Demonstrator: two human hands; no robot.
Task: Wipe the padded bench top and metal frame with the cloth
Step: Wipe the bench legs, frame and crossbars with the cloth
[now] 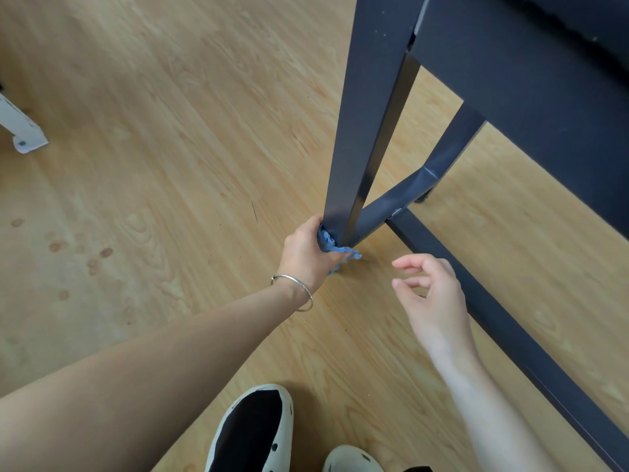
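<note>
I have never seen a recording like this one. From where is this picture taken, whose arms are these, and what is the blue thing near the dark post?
There is no machine here. A person wears a camera on the head, and it looks down at their own arms, so the single picture shows roughly what that person sees.

The left hand, with a thin bracelet on the wrist, grips a blue cloth against the bottom of a dark metal leg of a bench frame. The right hand hangs in the air beside it, fingers loosely curled, and holds nothing.

A lower bar of the same frame runs low near the wooden floor. At the bottom edge are the person's shoes. At the far left stands a white furniture foot.
</note>
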